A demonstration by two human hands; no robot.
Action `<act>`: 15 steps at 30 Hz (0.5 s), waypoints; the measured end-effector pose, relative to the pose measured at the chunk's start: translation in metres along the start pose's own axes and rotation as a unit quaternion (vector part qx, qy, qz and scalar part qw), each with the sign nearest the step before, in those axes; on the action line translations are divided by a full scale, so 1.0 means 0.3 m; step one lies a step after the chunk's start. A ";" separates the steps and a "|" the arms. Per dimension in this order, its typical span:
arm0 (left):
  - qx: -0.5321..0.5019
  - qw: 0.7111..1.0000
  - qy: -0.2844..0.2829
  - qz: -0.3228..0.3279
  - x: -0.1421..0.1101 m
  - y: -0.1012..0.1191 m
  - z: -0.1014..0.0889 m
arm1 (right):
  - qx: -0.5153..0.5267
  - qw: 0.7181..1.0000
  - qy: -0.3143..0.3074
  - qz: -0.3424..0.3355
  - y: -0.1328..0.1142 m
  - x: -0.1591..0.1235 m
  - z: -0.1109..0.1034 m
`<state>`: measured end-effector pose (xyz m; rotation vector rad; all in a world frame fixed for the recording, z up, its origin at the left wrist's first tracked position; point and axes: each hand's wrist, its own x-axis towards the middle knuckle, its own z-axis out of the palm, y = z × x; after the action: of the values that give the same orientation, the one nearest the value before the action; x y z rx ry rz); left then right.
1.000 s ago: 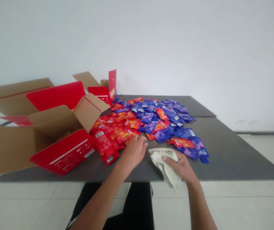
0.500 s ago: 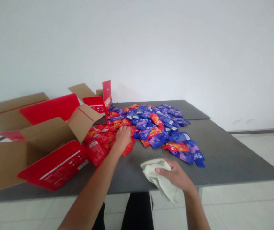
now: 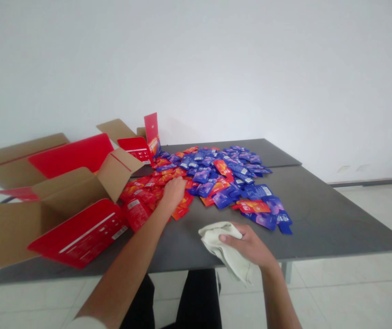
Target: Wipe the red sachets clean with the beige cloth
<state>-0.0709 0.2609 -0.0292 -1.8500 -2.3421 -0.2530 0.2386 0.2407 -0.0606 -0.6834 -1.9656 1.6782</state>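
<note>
My left hand (image 3: 174, 194) rests with curled fingers on a heap of red-orange sachets (image 3: 144, 191), and I cannot tell if it grips any. To its right lies a spread of blue-purple sachets (image 3: 223, 176), mixed with some red ones. My right hand (image 3: 249, 244) is closed around a crumpled cream cloth (image 3: 220, 244) near the table's front edge, a little apart from the sachets.
A large open cardboard box (image 3: 62, 192) with red-printed flaps leans in from the left, against the heap. The sachets lie on a dark grey table (image 3: 315, 219) made of two joined panels. Dark trousers and a tiled floor show below its front edge.
My left hand has moved forward and left, deeper into the red sachets, and has since stayed nearly still. The right hand keeps the cloth. The view has tilted slightly.
</note>
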 end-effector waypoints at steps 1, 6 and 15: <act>-0.007 1.000 0.003 0.000 -0.001 -0.004 -0.003 | 0.000 1.000 0.000 0.003 -0.002 0.000 0.000; -0.056 0.998 0.040 0.002 -0.009 -0.021 -0.042 | 0.001 1.000 0.001 0.009 -0.002 0.001 0.001; -0.194 0.965 0.172 -0.034 -0.190 0.088 -0.179 | 0.058 0.998 0.014 0.020 0.016 -0.010 -0.002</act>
<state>-0.0316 0.2010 0.0119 -1.6956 -2.2256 -1.0179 0.2418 0.2400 -0.0654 -0.7035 -1.8297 1.7802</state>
